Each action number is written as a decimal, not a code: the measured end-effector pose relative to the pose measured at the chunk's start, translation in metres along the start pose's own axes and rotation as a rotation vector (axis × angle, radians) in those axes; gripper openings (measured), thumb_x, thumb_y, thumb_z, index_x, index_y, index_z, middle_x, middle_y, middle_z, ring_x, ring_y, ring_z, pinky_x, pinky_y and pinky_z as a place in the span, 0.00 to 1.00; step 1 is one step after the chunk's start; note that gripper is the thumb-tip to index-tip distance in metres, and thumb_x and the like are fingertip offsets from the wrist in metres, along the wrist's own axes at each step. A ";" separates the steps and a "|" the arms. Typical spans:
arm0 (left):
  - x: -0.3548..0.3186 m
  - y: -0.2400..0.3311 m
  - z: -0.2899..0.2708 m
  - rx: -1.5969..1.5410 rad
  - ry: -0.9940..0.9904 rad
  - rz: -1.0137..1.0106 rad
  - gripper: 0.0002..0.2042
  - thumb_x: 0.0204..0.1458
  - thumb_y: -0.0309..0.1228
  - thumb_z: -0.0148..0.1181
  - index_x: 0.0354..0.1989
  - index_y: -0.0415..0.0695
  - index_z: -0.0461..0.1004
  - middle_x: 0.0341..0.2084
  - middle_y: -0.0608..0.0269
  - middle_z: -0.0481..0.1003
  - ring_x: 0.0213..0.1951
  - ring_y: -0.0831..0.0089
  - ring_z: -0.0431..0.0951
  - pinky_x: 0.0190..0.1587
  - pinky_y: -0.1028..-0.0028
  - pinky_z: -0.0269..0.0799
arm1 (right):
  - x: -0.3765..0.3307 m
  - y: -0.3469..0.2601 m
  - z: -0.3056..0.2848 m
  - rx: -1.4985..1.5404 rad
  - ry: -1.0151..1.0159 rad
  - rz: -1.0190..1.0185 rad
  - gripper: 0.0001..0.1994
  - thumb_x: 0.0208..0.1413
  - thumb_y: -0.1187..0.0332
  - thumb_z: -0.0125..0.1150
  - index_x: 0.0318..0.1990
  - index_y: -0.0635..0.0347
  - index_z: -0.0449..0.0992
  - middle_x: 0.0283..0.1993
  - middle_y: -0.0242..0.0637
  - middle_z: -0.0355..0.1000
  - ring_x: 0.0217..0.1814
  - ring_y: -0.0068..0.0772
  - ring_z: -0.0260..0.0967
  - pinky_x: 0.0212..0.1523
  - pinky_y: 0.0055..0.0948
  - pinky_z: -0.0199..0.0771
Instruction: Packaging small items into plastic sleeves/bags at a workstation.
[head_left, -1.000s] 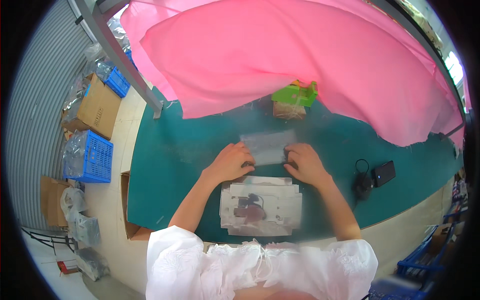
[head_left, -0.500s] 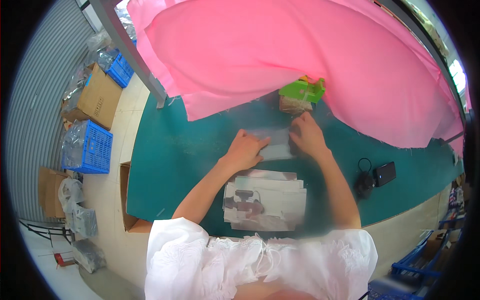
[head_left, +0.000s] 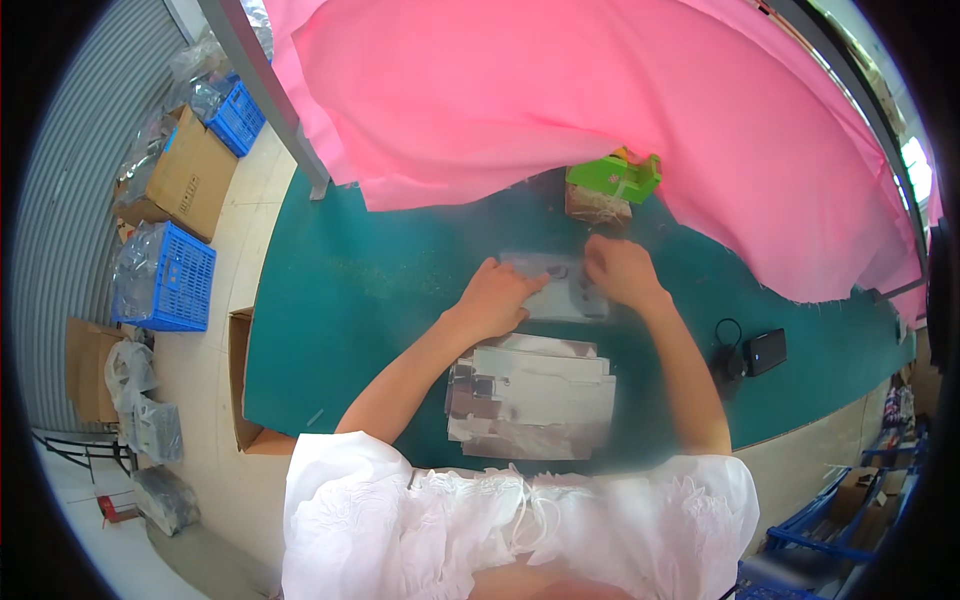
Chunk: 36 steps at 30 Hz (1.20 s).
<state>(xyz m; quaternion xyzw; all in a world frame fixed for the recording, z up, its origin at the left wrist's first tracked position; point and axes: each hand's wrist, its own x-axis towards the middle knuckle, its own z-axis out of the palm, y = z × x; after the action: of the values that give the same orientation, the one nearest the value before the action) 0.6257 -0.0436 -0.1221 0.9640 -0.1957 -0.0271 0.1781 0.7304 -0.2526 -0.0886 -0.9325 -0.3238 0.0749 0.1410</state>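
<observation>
A broad pink fabric sheet (head_left: 620, 110) fills the upper half of the frame, draped over the far edge of the green-topped desk (head_left: 350, 300). At the upper left of the frame, on the floor, sit a brown cardboard box (head_left: 190, 175) and two blue plastic crates (head_left: 165, 280).

Low in the centre, just below the hands, lies a stack of flat clear plastic packets with white inserts (head_left: 530, 395). Above it, at the middle of the frame, a single flat clear plastic pouch (head_left: 560, 290) lies on the desk. The left hand (head_left: 495, 297) rests flat on the pouch's left edge, fingers stretched out. The right hand (head_left: 620, 270) presses its upper right part, fingers curled down; whether they pinch it cannot be told.

A green plastic tape dispenser (head_left: 615, 178) stands just above the right hand. A small black device with a cable (head_left: 765, 350) lies at the right.
</observation>
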 end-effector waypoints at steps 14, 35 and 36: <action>0.001 -0.004 -0.001 -0.060 -0.012 0.012 0.29 0.42 0.30 0.65 0.58 0.47 0.68 0.23 0.67 0.74 0.37 0.66 0.71 0.43 0.66 0.60 | -0.004 -0.006 0.015 0.001 0.241 -0.164 0.07 0.49 0.66 0.59 0.33 0.56 0.71 0.30 0.40 0.72 0.35 0.46 0.71 0.47 0.42 0.69; 0.001 -0.005 -0.001 -0.077 -0.023 0.035 0.24 0.46 0.31 0.62 0.54 0.48 0.69 0.32 0.64 0.74 0.41 0.66 0.71 0.46 0.65 0.60 | 0.017 -0.002 0.060 0.069 0.319 -0.318 0.16 0.38 0.80 0.55 0.38 0.55 0.74 0.36 0.37 0.66 0.44 0.40 0.63 0.45 0.36 0.63; 0.002 -0.005 0.001 -0.072 -0.028 0.043 0.24 0.46 0.31 0.62 0.54 0.48 0.69 0.32 0.64 0.74 0.41 0.66 0.71 0.46 0.65 0.60 | 0.021 0.002 0.056 0.052 0.312 -0.347 0.15 0.39 0.80 0.55 0.38 0.55 0.74 0.36 0.37 0.66 0.44 0.41 0.63 0.45 0.36 0.63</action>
<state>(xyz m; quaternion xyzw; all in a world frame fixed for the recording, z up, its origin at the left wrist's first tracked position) 0.6296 -0.0407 -0.1246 0.9521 -0.2178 -0.0437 0.2103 0.7346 -0.2289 -0.1433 -0.8591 -0.4517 -0.0870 0.2242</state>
